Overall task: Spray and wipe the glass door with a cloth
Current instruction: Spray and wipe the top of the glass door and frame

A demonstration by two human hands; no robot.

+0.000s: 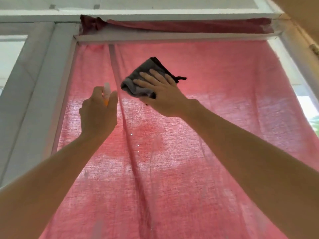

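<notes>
The glass door (215, 118) fills the view, with a pink curtain hanging behind its pane. High on the pane, my right hand (160, 95) presses a folded dark grey cloth (148, 75) flat against the glass, fingers spread over it. To the left, my left hand (98, 112) grips a small spray bottle (106, 91); only its pale top and an orange part show above my fingers. The bottle is held up close to the glass, a little below and left of the cloth.
The door's white frame (172, 37) runs across the top and down the left side (44, 100). A dark red strip of curtain (189, 25) is bunched above the top rail. A hinge (314, 49) shows at the right edge. Bright windows lie left and right.
</notes>
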